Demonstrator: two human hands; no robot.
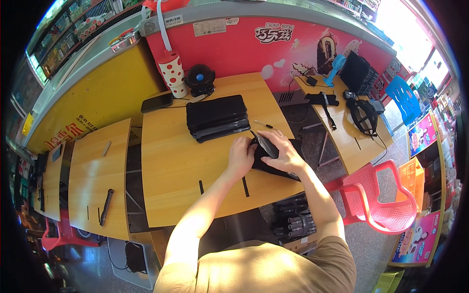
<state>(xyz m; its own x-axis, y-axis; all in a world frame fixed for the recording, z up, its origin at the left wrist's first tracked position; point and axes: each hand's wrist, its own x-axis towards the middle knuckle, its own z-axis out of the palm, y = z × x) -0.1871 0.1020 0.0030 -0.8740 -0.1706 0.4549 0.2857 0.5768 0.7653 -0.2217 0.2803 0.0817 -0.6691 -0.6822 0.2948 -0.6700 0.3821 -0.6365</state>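
Observation:
Between my two hands a black fabric pouch point(267, 167) lies near the right edge of the wooden table point(176, 161). Its mouth gapes a little, showing a grey inner side. My left hand point(241, 157) grips the pouch's left edge with curled fingers and the thumb toward the middle. On the opposite side my right hand point(286, 155) has its fingers bent over the grey part; the fingertips are partly hidden. Just beyond them is a neat stack of flat black pouches point(217, 113). A thin pen-like tool point(264, 124) rests right of that stack.
At the table's back are a black phone point(156, 102), a dotted tumbler point(173, 73) and a small black fan point(199, 80). A side table point(342, 146) to the right bears straps and a blue fan point(336, 68). A pink chair point(373, 200) stands at right, a box of black items point(295, 219) below.

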